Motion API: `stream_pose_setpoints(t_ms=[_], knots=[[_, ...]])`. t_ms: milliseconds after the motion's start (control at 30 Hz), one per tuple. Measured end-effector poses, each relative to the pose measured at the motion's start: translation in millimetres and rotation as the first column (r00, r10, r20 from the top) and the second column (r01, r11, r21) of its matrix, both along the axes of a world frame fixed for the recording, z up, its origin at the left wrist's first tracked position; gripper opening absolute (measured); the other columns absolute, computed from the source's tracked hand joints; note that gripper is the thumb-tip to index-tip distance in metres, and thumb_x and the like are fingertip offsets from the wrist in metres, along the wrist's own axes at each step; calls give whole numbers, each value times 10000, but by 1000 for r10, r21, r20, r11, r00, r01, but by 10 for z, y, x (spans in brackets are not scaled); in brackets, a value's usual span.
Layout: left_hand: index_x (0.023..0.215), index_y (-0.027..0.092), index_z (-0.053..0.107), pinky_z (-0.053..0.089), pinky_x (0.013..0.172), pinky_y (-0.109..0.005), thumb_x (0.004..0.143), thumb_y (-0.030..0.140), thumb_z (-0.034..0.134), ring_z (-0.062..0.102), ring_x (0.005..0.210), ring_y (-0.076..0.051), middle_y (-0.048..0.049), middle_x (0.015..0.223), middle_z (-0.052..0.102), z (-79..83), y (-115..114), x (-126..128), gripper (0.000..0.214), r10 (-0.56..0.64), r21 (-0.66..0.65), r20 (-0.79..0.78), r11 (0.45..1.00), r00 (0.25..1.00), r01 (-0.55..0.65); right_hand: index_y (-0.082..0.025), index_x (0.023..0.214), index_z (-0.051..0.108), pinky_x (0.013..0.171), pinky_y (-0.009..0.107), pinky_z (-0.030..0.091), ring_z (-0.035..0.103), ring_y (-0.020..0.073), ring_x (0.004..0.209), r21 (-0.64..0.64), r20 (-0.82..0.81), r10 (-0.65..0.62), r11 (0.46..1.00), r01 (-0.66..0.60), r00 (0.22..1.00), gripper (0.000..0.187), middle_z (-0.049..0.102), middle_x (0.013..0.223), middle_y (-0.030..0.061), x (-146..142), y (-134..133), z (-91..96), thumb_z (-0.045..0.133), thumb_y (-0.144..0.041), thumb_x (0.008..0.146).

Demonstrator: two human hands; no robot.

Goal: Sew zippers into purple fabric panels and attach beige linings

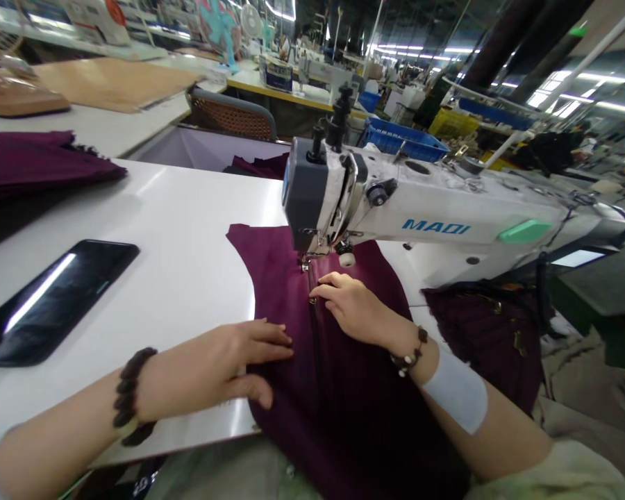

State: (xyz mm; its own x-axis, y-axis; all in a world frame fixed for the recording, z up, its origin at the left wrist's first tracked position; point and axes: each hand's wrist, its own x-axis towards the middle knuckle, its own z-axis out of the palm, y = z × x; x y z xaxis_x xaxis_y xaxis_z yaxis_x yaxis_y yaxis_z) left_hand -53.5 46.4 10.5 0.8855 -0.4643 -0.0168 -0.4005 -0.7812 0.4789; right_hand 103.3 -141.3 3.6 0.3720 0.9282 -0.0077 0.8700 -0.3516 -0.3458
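Note:
A dark purple fabric panel (281, 305) lies on the white sewing table, part of it under the needle area of a sewing machine (427, 208) and its near end hanging over the table's front edge. A zipper (313, 285) runs lengthwise along the panel, its metal slider close to the presser foot (305, 265). My left hand (223, 368) rests with fingers spread across the panel's left edge. My right hand (354, 305) lies on the panel right of the zipper, its fingertips touching the fabric beside the slider; whether they pinch anything is unclear.
A black phone-like slab (57, 302) lies on the table at left. Stacked purple fabric (42, 167) sits at the far left. More purple pieces with zippers (484, 333) lie right of the machine. A blue crate (406, 139) stands behind.

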Motion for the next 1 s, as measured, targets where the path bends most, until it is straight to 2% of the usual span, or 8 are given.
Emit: stream_pose_setpoints(t_ms=[167, 267, 400, 533, 633, 833, 900, 1000], knots=[[1295, 161, 449, 408, 997, -425, 616, 576, 708, 484, 1187, -294, -142, 1289, 514, -23, -121, -355, 837, -95, 84, 83, 993, 992, 88, -232, 1131, 592, 896, 263, 404, 506, 140, 981, -59, 28, 12, 998, -10, 1000, 355, 528, 1057, 48, -9, 49, 97, 387, -89, 878], [1327, 140, 388, 380, 1005, -460, 772, 400, 653, 500, 1164, -282, -138, 1272, 530, -126, -242, -426, 667, -71, 184, 172, 982, 983, 39, -242, 1105, 615, 889, 265, 410, 515, 143, 965, -93, 16, 31, 995, -29, 999, 371, 518, 1055, 53, 18, 92, 98, 395, -70, 861], [1224, 139, 472, 410, 959, -356, 917, 188, 396, 584, 985, -196, -94, 1081, 634, -142, -343, -474, 320, -30, 140, 386, 990, 922, -26, -207, 979, 653, 947, 269, 392, 510, 140, 1048, -36, -110, 87, 995, -92, 990, 321, 500, 1151, 48, 39, 60, 77, 407, -47, 847], [1262, 138, 439, 355, 989, -403, 926, 114, 300, 542, 1027, -204, -102, 1129, 596, -136, -312, -458, 364, -3, 198, 461, 975, 887, -99, -166, 1061, 578, 1071, 339, 283, 387, 150, 1241, 157, -205, -8, 987, 41, 979, 239, 444, 1310, 65, -179, -233, 38, 392, -160, 912], [1303, 143, 405, 316, 1011, -445, 903, 54, 270, 506, 1078, -217, -116, 1180, 561, -201, -223, -407, 431, 47, 220, 503, 959, 863, -181, -182, 1265, 450, 1120, 374, 187, 292, 150, 1315, 141, -357, 97, 989, -49, 929, 381, 386, 1387, 63, -500, -568, 82, 427, -347, 922], [1195, 208, 524, 332, 1022, -451, 894, 232, 379, 517, 1085, -217, -94, 1176, 576, -150, -319, -280, 336, 47, -10, 460, 999, 887, -47, -156, 1446, 74, 1099, 509, -32, 136, 272, 1363, -4, -457, 218, 969, -247, 862, 1110, 176, 1467, 139, -947, -969, 192, 715, -550, 629], [1076, 171, 585, 417, 958, -386, 905, 250, 342, 573, 999, -191, -91, 1082, 625, -29, -456, -210, 308, 116, -184, 411, 982, 904, -42, -139, 1445, 59, 1094, 529, -12, 157, 286, 1357, -10, -424, 196, 975, -221, 884, 1135, 188, 1461, 158, -1004, -970, 170, 731, -524, 616], [903, 148, 624, 507, 805, -302, 934, 254, 312, 624, 872, -170, -75, 932, 672, 169, -641, -84, 331, 220, -336, 332, 936, 917, -102, -138, 1438, 140, 1093, 549, 6, 205, 258, 1349, 9, -305, 110, 994, -113, 946, 842, 288, 1431, 147, -1057, -925, 94, 606, -374, 777]])
